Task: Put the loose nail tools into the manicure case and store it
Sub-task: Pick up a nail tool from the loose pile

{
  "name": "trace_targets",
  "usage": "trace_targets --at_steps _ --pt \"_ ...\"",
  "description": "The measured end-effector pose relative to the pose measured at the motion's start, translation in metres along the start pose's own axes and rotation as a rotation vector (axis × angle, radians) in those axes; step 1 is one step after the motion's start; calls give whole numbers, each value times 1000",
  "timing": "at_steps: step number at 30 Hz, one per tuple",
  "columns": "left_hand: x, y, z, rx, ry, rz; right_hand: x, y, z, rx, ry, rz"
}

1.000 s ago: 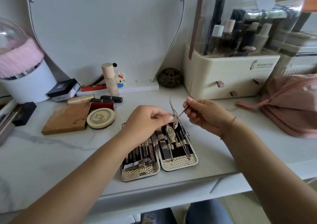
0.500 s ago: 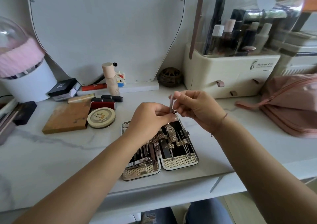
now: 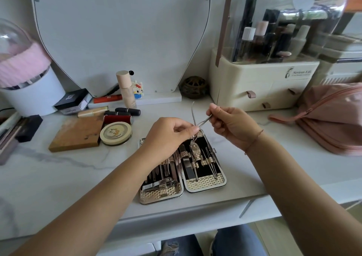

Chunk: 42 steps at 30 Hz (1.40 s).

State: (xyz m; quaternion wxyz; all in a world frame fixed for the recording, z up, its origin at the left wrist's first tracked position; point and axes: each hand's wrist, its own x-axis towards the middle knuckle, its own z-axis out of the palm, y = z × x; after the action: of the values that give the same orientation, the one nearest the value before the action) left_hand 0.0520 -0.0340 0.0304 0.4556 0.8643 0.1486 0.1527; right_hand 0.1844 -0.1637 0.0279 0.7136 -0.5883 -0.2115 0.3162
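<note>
Manicure case (image 3: 205, 183) lying open on the white tabletop (image 3: 58, 177) near its front edge; both halves filled with metal tools under straps. Above the far end of the case, a nail nipper (image 3: 196, 121) with its two handles spread apart; left hand (image 3: 166, 136) with grip pinched on the nipper head; right hand (image 3: 233, 124) with grip closed on one handle; the other handle free, pointing up. Pink pouch (image 3: 333, 118) at right.

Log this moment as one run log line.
left hand: pinching nail nipper head | right hand: holding one handle | nipper: above open manicure case | case: on counter, not yet closed
</note>
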Motion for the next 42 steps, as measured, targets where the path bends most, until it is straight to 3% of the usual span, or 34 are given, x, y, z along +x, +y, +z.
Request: trace_targets --at_steps 3,7,15,20,24,29,32,39,42 --pt "-5 -3 -2 226 -51 50 4 0 -7 -45 63 -7" --pt "-8 -5 2 295 -64 72 8 7 -11 -25 107 25" --pt "-3 -7 4 -93 -160 -88 9 13 -14 -22 120 58" --pt "1 -7 14 288 -93 26 10 13 -14 -71 217 -15" --pt "7 -12 16 321 -150 46 9 13 -18 -8 274 -24" --pt "9 -11 16 241 -136 17 8 14 -19 -13 256 -19" --pt "5 -8 14 62 -84 -37 8 13 -20 -25 222 0" --pt "-1 -9 0 -98 -79 -89 8 14 -9 -232 -45 105" --pt "-4 -10 2 -117 -72 -82 11 12 -6 -322 -78 137"
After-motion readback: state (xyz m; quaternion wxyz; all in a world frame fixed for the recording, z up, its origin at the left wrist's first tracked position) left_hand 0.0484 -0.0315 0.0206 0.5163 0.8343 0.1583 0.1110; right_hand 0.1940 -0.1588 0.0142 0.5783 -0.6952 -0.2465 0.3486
